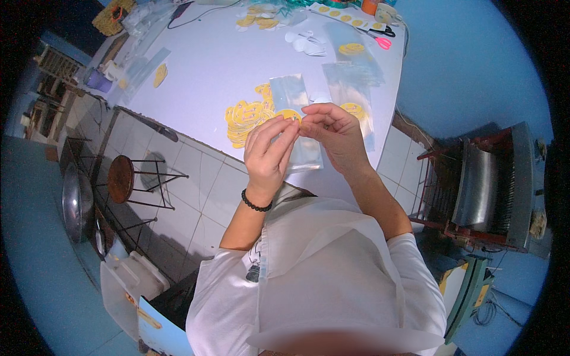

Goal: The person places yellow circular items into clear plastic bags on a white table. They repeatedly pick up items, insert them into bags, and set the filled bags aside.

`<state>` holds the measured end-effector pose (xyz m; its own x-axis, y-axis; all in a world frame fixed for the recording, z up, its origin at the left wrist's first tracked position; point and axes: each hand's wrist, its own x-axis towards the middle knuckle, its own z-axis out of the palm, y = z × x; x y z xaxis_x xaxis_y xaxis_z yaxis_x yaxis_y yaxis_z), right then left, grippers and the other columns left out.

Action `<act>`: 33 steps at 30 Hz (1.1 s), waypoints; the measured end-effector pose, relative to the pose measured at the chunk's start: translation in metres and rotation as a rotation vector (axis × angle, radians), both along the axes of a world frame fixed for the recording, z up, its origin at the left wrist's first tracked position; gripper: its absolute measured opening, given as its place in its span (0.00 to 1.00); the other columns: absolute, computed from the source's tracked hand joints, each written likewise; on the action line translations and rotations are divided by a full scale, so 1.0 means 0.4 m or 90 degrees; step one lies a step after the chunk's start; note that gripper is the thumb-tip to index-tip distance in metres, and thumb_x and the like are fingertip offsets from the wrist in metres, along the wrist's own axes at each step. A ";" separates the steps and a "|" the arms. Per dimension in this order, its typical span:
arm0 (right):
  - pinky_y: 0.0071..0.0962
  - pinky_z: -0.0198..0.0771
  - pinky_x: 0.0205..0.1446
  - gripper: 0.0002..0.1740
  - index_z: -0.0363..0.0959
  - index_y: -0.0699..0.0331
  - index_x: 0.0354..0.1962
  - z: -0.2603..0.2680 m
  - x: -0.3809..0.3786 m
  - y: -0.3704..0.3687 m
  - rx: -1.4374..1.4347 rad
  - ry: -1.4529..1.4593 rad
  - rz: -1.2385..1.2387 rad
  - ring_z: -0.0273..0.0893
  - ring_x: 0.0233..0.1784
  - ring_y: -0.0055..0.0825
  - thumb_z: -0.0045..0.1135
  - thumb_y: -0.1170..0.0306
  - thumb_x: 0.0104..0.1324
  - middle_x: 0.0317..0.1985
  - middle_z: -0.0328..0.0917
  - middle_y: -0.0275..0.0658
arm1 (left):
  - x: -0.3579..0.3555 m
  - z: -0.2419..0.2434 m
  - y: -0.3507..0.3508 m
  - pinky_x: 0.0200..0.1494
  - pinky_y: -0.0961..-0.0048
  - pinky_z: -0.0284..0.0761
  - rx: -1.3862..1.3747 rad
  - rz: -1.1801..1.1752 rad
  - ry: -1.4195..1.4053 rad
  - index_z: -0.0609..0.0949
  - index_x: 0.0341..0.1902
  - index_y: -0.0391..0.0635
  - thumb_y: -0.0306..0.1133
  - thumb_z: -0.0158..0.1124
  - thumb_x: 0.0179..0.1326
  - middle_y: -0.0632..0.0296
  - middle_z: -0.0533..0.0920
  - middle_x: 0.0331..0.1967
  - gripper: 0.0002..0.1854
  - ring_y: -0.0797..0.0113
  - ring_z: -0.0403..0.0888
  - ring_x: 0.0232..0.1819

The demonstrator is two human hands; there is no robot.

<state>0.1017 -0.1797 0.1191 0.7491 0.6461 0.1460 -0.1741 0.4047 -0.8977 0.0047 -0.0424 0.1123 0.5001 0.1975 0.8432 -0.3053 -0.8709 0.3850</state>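
Between my two hands is a yellow oval sticker point(289, 114). The fingertips of my left hand point(268, 153) hold its near left side; that wrist wears a black bead bracelet. My right hand point(340, 133) pinches at its right edge with thumb and forefinger, where the exact contact is small and partly hidden. Under both hands a clear plastic bag point(287, 91) lies flat on the white table point(200, 66). A loose pile of yellow stickers point(244, 118) sits left of the bag. To the right, clear bags point(347, 84) overlap, and a yellow label point(352, 110) shows on one.
White backing pieces point(306, 43) and more yellow stickers point(258, 20) lie farther back. Pink-handled scissors point(382, 42) rest near a sticker sheet point(347, 17) at the far right. A round stool point(121, 179) stands on the left floor, a metal appliance point(478, 184) on the right.
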 end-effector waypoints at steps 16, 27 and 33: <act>0.17 0.76 0.46 0.11 0.79 0.67 0.44 -0.025 0.006 0.015 -0.078 -0.238 -0.103 0.80 0.43 0.14 0.63 0.85 0.64 0.39 0.82 0.33 | -0.013 0.008 -0.018 0.52 0.64 0.72 0.132 0.074 0.092 0.87 0.51 0.47 0.26 0.72 0.55 0.65 0.85 0.51 0.18 0.60 0.83 0.52; 0.18 0.77 0.48 0.07 0.81 0.68 0.39 -0.056 0.022 0.012 -0.122 -0.236 -0.110 0.80 0.42 0.16 0.63 0.85 0.64 0.38 0.83 0.33 | 0.002 -0.022 -0.031 0.50 0.65 0.74 0.086 0.051 0.120 0.86 0.51 0.42 0.24 0.71 0.56 0.61 0.85 0.50 0.17 0.61 0.83 0.49; 0.16 0.77 0.47 0.10 0.80 0.68 0.45 -0.042 0.017 0.008 -0.135 -0.176 -0.106 0.80 0.42 0.15 0.61 0.84 0.66 0.39 0.83 0.33 | 0.007 -0.026 -0.014 0.48 0.66 0.75 0.032 0.022 0.083 0.87 0.49 0.43 0.23 0.73 0.55 0.60 0.86 0.48 0.16 0.60 0.84 0.46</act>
<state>0.1086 -0.1763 0.1021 0.7975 0.5565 0.2330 0.1387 0.2067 -0.9685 0.0074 -0.0480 0.1020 0.5993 0.1755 0.7810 -0.2254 -0.8992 0.3751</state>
